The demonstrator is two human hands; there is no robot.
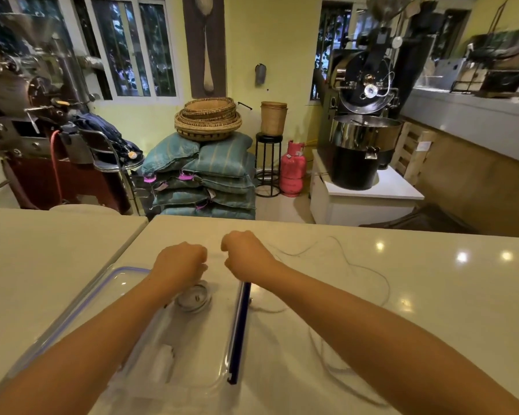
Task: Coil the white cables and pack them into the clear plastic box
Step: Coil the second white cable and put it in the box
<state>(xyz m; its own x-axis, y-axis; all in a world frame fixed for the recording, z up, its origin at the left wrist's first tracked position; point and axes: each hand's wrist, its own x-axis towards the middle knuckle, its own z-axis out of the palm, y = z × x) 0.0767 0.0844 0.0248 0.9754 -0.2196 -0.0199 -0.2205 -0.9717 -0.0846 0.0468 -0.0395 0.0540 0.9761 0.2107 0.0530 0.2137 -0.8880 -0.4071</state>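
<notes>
Two white things lay in the clear plastic box nearest me: a pale block too blurred to name, and past it a finished coil flat on the bottom, so I judged part of the packing done. The box's dark blue edge strip ran along its right side. Just beyond that strip the loose cable sprawled in slack loops over the white table, outside the box. I judged it was the one being wound.

Both arms reached over the box. The left hand and the right hand were above its far end, close together, fingers curled under and away from the camera. The cable ran out from the right hand, so that one pinched it. A faint pale streak bridged the two fists, yet I could not tell whether the left held it.

Nothing on the table blocked the loops, though they could snag on the box's rim. Past the table's edge stood stacked teal sacks topped with woven baskets, a pink gas cylinder and a dark drum machine, all well apart.
</notes>
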